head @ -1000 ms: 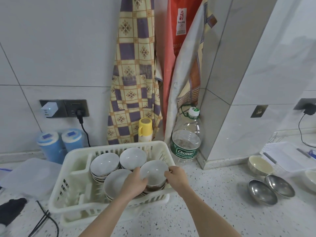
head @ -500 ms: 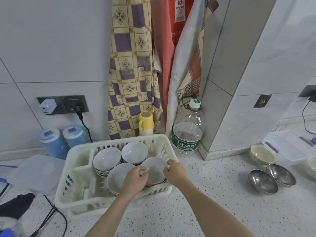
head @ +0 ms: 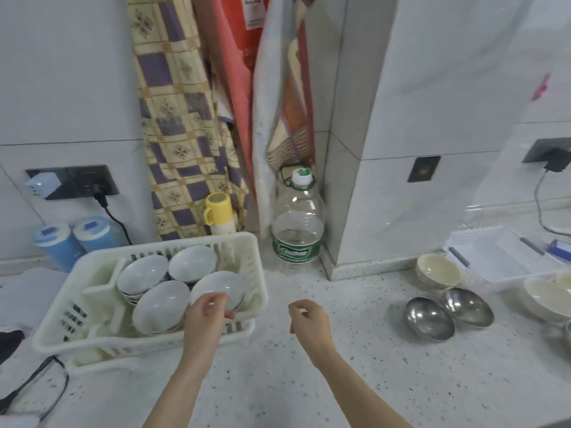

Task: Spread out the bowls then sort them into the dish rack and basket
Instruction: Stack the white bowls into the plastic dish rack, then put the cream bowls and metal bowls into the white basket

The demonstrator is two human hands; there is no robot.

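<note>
A white plastic dish rack (head: 258, 270) stands on the counter at the left and holds white bowls in stacks. The front right white bowl (head: 224, 287) has my left hand (head: 205, 318) at its near rim, with fingers and thumb pinching the edge. My right hand (head: 309, 318) hovers over the bare counter just right of the rack, its fingers loosely curled and holding nothing. At the right, two steel bowls (head: 429, 318) lie tilted on the counter beside a cream bowl (head: 437, 273) and another cream bowl (head: 547, 299). A white basket (head: 500, 257) sits behind them.
A large clear bottle (head: 298, 223) and a yellow-capped flask (head: 217, 211) stand against the wall behind the rack. Two blue containers (head: 71, 242) sit at the back left. A black cable (head: 37, 381) trails along the left front. Aprons hang above.
Both hands were on the front right bowl in the rack. My right hand has let go and pulled back to the right over the counter; my left hand stays at the bowl's rim.
</note>
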